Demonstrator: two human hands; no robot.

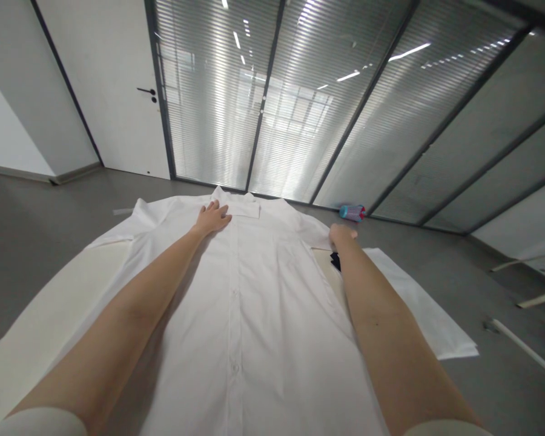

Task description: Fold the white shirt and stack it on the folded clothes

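At the far edge of the grey floor [36,242] stand a white door [104,85] and a glass partition with blinds [267,91]. The hands are apart: the left hand [212,218] lies open beside the collar of a flat-spread white button-front shirt [236,290], while the right hand [343,235] curls at its shoulder edge, grip unclear, above a dark item [335,261]. A blue-and-red cylinder [352,212] lies beyond.

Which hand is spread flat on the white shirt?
The left hand, its fingers open on the shirt just below the collar; the right hand is curled, at the shirt's edge.
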